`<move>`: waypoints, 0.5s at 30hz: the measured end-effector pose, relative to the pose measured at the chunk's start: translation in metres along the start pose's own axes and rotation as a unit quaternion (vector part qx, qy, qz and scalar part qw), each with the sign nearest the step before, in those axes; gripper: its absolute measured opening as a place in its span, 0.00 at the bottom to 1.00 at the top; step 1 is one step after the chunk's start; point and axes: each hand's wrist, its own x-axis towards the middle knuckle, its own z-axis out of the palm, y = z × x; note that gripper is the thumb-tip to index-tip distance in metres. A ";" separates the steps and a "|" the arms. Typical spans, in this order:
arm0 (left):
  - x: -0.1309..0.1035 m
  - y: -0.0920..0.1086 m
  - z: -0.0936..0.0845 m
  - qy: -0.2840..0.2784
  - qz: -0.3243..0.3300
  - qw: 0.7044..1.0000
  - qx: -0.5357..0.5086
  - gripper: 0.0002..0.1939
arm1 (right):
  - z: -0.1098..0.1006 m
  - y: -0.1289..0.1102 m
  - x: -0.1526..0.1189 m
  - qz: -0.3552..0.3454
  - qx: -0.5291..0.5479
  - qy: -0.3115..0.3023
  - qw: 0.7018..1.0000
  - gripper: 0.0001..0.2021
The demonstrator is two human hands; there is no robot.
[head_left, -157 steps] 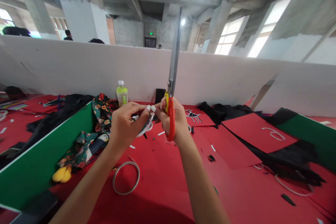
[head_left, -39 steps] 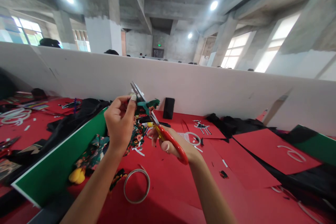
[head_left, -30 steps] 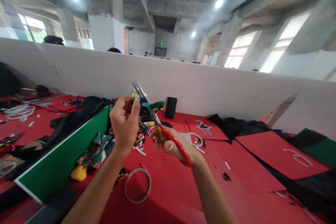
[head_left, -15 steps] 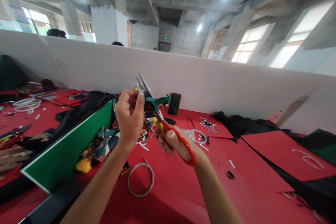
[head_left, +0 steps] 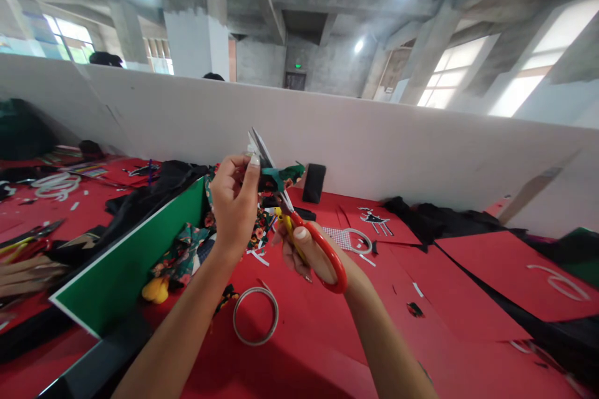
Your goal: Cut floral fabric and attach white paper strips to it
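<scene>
My right hand point(head_left: 304, 252) is closed round the red and yellow handles of a pair of scissors point(head_left: 322, 255). The blades point up and away, crossing a small piece of dark green patterned fabric point(head_left: 283, 177). Pinched between the thumb and fingers of my left hand point(head_left: 236, 199) is the left end of that fabric, close beside the blades. The fabric's free end sticks out to the right of the scissors. Below my hands, a roll of tape point(head_left: 256, 290) lies flat on the red tabletop point(head_left: 299, 336).
A green divider point(head_left: 131, 255) with a white edge stands at left, patterned fabric scraps point(head_left: 182, 255) beside it. Beyond it, another person's hand point(head_left: 28, 274) rests near other scissors. A white partition point(head_left: 365, 143) runs behind, with a black block point(head_left: 314, 183) before it. Red sheets point(head_left: 524, 274) lie right.
The scissor blades have come closer together across the fabric. My hands stay in nearly the same place, and the whole view has shifted slightly.
</scene>
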 end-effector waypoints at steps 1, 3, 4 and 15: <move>0.000 -0.001 0.000 -0.003 -0.007 1.000 -0.009 0.11 | 0.000 0.001 0.000 -0.001 -0.002 0.003 1.000 0.32; 0.000 -0.003 0.001 -0.011 -0.021 0.999 -0.034 0.12 | 0.000 0.002 0.000 -0.006 -0.006 0.007 1.000 0.34; 0.000 -0.004 0.002 -0.019 -0.029 0.998 -0.048 0.11 | -0.001 0.002 -0.001 -0.006 -0.008 0.010 1.000 0.35; -0.030 -0.002 0.016 -0.146 -0.138 0.977 -0.077 0.16 | -0.016 0.034 -0.080 0.000 -0.058 0.060 0.996 0.37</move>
